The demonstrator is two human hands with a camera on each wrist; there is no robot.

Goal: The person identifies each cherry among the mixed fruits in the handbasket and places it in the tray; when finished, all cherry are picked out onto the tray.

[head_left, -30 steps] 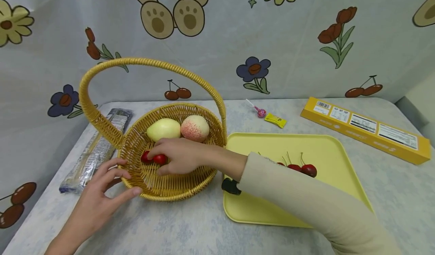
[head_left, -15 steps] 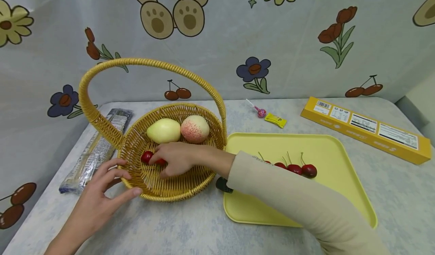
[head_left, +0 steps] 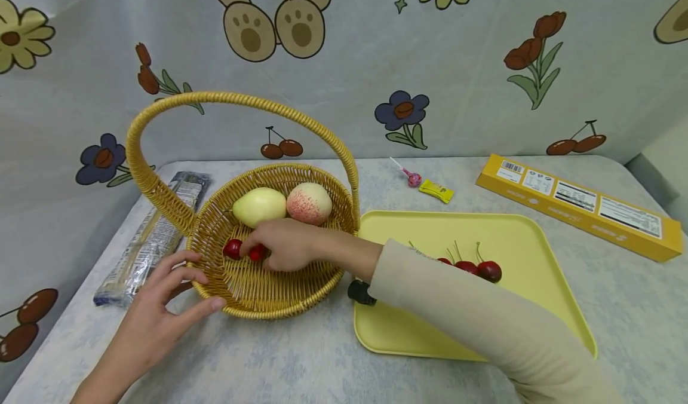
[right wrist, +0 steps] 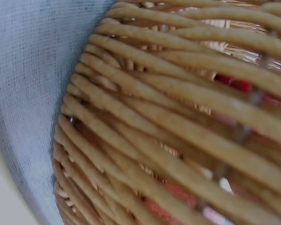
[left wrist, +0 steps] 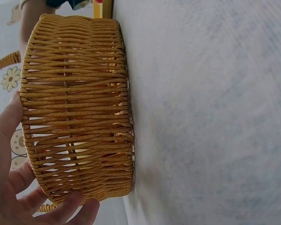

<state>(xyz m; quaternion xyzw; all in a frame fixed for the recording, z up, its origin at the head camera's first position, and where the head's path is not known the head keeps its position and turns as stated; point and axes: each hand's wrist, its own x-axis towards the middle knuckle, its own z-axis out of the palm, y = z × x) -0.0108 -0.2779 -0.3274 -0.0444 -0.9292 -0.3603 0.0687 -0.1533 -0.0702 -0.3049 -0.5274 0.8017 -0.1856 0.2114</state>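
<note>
Wicker basket [head_left: 269, 290] wall between hands

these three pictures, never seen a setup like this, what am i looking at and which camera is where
A person works with two bare hands, wearing three cameras. The head view looks down at a table. The left hand rests on the wicker basket; its wrist camera shows the basket's outer wall. The right hand reaches inside and pinches a red cherry; its wrist camera sees only blurred weave close up. A pale pear and a peach lie in the basket. More cherries lie on a yellow tray.
</note>
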